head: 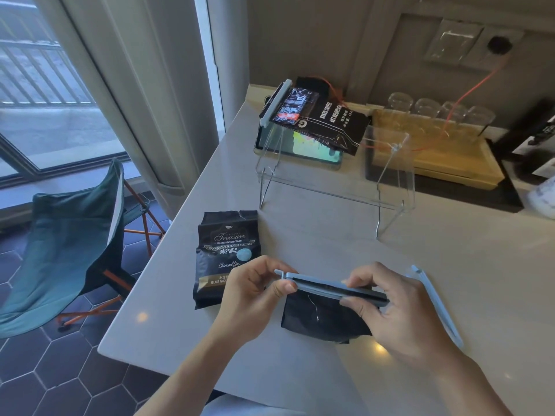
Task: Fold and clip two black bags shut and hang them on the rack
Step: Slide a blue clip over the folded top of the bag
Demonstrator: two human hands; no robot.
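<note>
Holding one black bag near the front edge of the worktop, both hands work a pale blue clip across its folded top; the clip's long axis runs left to right, slightly down toward the right, and the bag hangs below it toward the person. The left hand pinches the clip's left end, where a small tab sticks out; the right hand grips the right end, fingers curled over the top and thumb beneath. Each hand has one end, so neither is nearer; my guess is the clip is being pressed shut, though whether it has latched I cannot tell, since the right hand covers that end.

The second black bag lies flat and unclipped just left of the left hand, near the worktop's left edge, top pointing away from the person; its lower right corner is hidden behind the left hand. A spare clip lies just right of the right hand, long axis running away from the person.

The rack, clear and hard to trace, stands well beyond the hands toward the back of the worktop; another bag with a clip already hangs at its back left; how it catches the rack is unclear. Behind stand glasses on a tray; a folding chair sits off the left edge.
</note>
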